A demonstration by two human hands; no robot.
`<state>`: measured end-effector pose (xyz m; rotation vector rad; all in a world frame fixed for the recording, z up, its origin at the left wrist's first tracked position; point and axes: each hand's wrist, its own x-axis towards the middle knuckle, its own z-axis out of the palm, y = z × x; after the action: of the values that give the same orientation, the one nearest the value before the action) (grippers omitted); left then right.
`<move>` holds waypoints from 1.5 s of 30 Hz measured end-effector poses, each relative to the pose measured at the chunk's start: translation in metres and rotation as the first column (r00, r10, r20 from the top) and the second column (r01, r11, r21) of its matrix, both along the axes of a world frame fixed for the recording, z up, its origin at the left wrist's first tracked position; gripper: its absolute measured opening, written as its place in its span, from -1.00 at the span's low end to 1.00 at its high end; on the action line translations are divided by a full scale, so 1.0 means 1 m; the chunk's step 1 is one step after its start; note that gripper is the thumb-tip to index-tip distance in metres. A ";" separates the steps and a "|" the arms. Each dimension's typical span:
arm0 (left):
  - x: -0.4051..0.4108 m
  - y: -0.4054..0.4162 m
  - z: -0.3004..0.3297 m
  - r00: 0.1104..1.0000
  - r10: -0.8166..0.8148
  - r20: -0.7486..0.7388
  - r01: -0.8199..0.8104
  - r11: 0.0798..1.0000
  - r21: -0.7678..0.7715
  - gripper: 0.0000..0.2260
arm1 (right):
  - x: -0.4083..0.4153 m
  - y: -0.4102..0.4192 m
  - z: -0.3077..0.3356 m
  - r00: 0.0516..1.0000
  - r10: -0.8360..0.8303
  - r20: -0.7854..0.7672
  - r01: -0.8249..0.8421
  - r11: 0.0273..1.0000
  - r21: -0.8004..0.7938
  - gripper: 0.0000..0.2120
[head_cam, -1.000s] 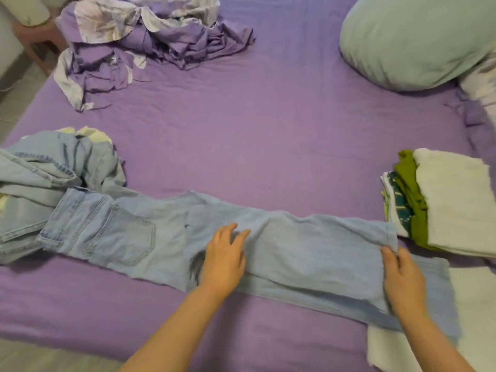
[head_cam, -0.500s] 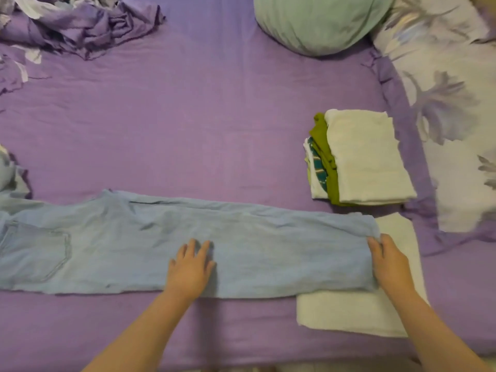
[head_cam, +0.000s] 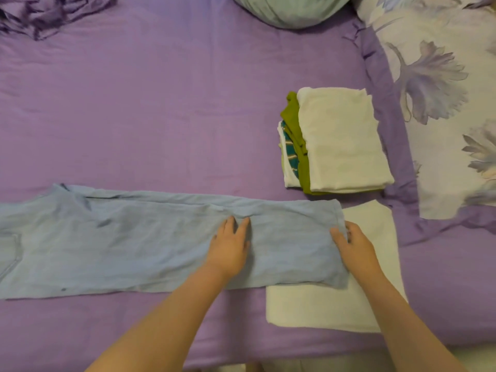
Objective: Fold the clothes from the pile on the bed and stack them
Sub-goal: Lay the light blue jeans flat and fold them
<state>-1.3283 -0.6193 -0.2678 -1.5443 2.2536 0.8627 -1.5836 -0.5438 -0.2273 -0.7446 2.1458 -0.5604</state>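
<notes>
The pair of light blue denim jeans (head_cam: 128,237) lies flat along the near edge of the purple bed sheet (head_cam: 161,116), folded lengthwise with one leg over the other. The waist end runs out of view to the left. The hem end overlaps a folded white cloth (head_cam: 370,224) lying beneath it.

The left hand (head_cam: 229,251) rests palm-down on the legs near mid-length, fingers straight and slightly spread, holding nothing. The right hand (head_cam: 354,251) is at the hem edge. Its fingers appear to curl onto the hem, but the view does not confirm whether the thumb is beneath the fabric, so a full grip cannot be verified.

Handling characteristics, as judged: denim is moderately heavy, soft but with enough body to hold a crease, and not slippery against the sheet. It is not fragile. Doubled layers may shift apart if lifted by one layer only.

Recommended hold: take both layers together at the hem, thumb under and fingers over, and keep the left hand flat as the fold line.

A finished stack of folded white and green garments (head_cam: 335,140) sits just beyond the hem end, clear of the jeans.
</notes>
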 end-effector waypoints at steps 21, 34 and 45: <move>0.235 -0.138 0.018 0.933 -0.076 0.351 0.131 0.982 -0.134 -0.64 | 0.246 -0.154 -0.064 0.464 0.806 -0.367 -0.822 0.547 0.162 -0.64; 0.367 -0.221 -0.004 0.966 -0.131 0.222 0.167 0.974 -0.151 -0.70 | 0.298 -0.186 -0.072 0.416 0.815 -0.403 -0.755 0.557 0.347 -0.68; 0.388 -0.236 0.005 0.995 -0.095 0.038 0.096 0.995 -0.025 -0.76 | 0.370 -0.221 -0.075 0.549 0.794 -0.261 -0.782 0.598 0.175 -0.80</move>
<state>-0.9399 -0.8555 -0.2630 -1.4382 2.3015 0.7746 -1.2131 -0.7647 -0.3026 -1.7483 1.7860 0.1141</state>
